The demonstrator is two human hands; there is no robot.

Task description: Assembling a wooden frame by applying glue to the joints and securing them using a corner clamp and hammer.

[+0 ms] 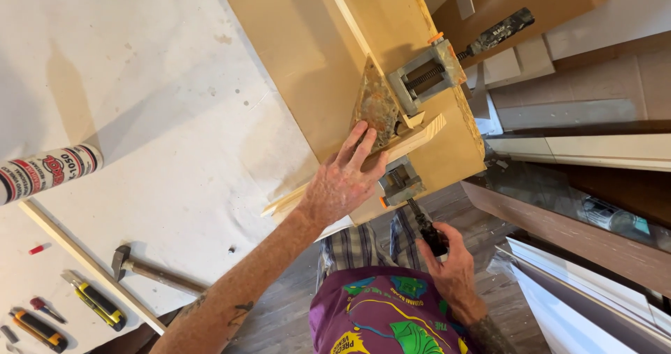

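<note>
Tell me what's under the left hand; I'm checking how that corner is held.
Under the left hand lie a pale wood strip and the edge of the corner clamp, on a tan board. The joint beneath the palm is hidden.

hammer (pixel 150 271), 2 utility knives (pixel 99 304), sealant tube (pixel 45 172)

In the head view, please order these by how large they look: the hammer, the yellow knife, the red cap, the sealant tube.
Largest to smallest:
1. Hammer and sealant tube: similar; the tube is cut by the frame edge, so unsure.
2. Yellow knife.
3. Red cap.
</note>
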